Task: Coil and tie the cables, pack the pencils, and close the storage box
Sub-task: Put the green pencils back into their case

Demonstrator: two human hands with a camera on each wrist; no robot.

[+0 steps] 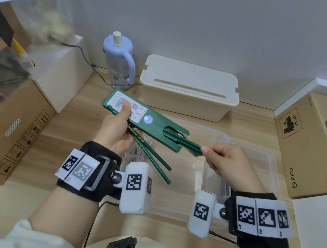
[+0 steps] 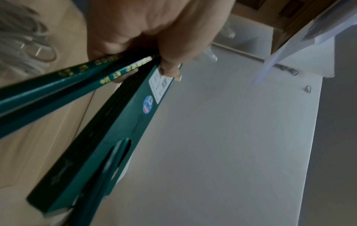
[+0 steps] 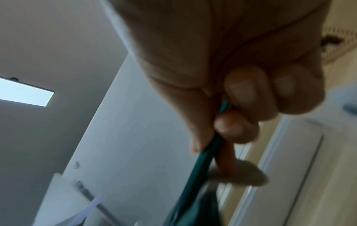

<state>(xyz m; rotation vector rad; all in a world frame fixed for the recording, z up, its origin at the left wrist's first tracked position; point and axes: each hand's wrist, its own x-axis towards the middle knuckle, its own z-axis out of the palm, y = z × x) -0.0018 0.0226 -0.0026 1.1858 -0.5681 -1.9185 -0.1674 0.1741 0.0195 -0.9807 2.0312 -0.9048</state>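
Note:
My left hand [image 1: 118, 120] grips a flat green pencil box [image 1: 153, 125] near its labelled end, thumb on top. Two loose green pencils [image 1: 150, 158] are also clamped under that hand and stick out toward me. In the left wrist view the box [image 2: 115, 145] and those two pencils [image 2: 58, 90] run down from the fingers. My right hand [image 1: 220, 158] pinches green pencils [image 1: 189, 145] whose far ends sit in the box's open end. The right wrist view shows a green pencil [image 3: 195, 172] pinched between thumb and fingertips. White coiled cable [image 1: 135, 153] lies under the left hand.
A clear plastic storage box [image 1: 264, 162] sits below my right hand. A cream lidded box [image 1: 188, 89] and a pale blue bottle [image 1: 118, 60] stand at the back by the wall. Cardboard cartons flank the desk at left [image 1: 5, 132] and right [image 1: 305, 147].

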